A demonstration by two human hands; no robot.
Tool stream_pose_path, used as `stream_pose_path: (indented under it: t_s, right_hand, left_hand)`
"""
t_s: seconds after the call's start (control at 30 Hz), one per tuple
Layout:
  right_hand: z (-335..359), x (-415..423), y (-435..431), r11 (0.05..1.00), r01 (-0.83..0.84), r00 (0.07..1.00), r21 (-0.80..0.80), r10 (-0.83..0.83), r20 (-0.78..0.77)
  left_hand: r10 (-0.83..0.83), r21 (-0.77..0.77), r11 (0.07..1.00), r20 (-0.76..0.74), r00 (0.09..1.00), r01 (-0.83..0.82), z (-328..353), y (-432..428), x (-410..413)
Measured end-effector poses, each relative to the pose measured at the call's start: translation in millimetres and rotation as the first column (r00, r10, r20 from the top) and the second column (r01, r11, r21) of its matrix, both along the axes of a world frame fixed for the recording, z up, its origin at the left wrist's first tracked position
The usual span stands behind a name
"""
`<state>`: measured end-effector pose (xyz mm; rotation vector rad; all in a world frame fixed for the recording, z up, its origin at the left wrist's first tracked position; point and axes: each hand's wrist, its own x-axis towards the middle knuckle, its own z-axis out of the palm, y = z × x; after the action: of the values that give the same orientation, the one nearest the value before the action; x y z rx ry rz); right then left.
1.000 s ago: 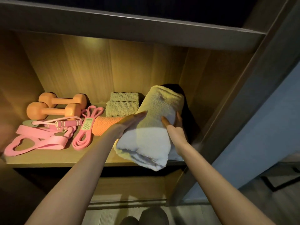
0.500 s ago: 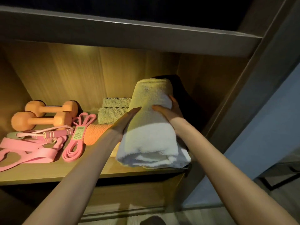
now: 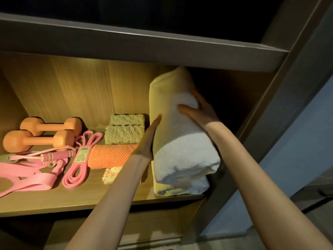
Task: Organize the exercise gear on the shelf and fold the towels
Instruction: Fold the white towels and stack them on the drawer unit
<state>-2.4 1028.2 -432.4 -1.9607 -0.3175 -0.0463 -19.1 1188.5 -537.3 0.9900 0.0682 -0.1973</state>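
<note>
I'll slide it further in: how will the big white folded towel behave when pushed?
The white towel looks soft and floppy: its folds sag at the front. Probably light for its bulk; the left hand and right hand hold its sides. Its terry pile may drag on the shelf.

The white towel (image 3: 182, 141) has gone farther onto the shelf (image 3: 90, 201) at the right end. Its near end overhung the front edge a second ago and now sits just inside it. The left hand (image 3: 146, 141) has slid flat along its left side. The right hand (image 3: 200, 112) grips farther up, thumb across the top, fingers apparently behind.
</note>
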Motion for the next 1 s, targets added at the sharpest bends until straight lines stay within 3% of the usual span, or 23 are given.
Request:
stream_pose_path:
  t_s: [0.2, 0.33, 0.5, 0.6, 0.73, 0.77, 0.87, 0.93, 0.97, 1.0]
  right_hand:
    - [-69, 0, -7, 0.979, 0.054, 0.976, -0.197, -0.093, -0.197]
    - [-65, 3, -3, 0.976, 0.004, 0.969, -0.219, -0.058, -0.241]
    - [-67, 14, -6, 0.963, 0.034, 0.987, -0.269, -0.075, -0.144]
    - [-91, 12, -8, 0.901, 0.023, 0.995, -0.433, -0.065, -0.081]
    - [-87, 13, -7, 0.834, 0.066, 0.998, -0.548, -0.054, 0.039]
    - [-80, 12, -6, 0.834, 0.058, 0.997, -0.549, -0.018, 0.078]
    - [-64, 0, -1, 0.827, 0.026, 0.990, -0.562, 0.057, 0.131]
    - [-71, -10, 3, 0.742, 0.015, 0.990, -0.670, 0.085, 0.115]
    - [-79, -13, 2, 0.691, 0.000, 0.990, -0.723, 0.102, 0.097]
    - [-87, -15, 0, 0.664, -0.017, 0.991, -0.747, 0.111, 0.076]
  left_hand:
    - [0.094, 0.291, 0.952, 0.003, 0.996, -0.091, -40, -8, 6]
    - [0.068, 0.322, 0.944, 0.028, 0.997, -0.074, -40, -10, 13]
    - [0.150, 0.296, 0.939, 0.112, 0.982, -0.177, -27, -15, 22]
    - [0.225, 0.330, 0.909, 0.125, 0.966, -0.254, -37, -15, 14]
    - [0.141, 0.433, 0.886, 0.087, 0.986, -0.165, -27, -12, 5]
    - [0.172, 0.503, 0.840, 0.111, 0.979, -0.205, -22, -12, 5]
    - [0.273, 0.734, 0.568, 0.258, 0.927, -0.372, -22, -16, -2]
    - [0.187, 0.769, 0.507, 0.343, 0.921, -0.390, -30, -29, -12]
    - [0.134, 0.765, 0.437, 0.464, 0.875, -0.473, -36, -34, -17]
    - [0.059, 0.703, 0.356, 0.641, 0.765, -0.616, -41, -37, -20]
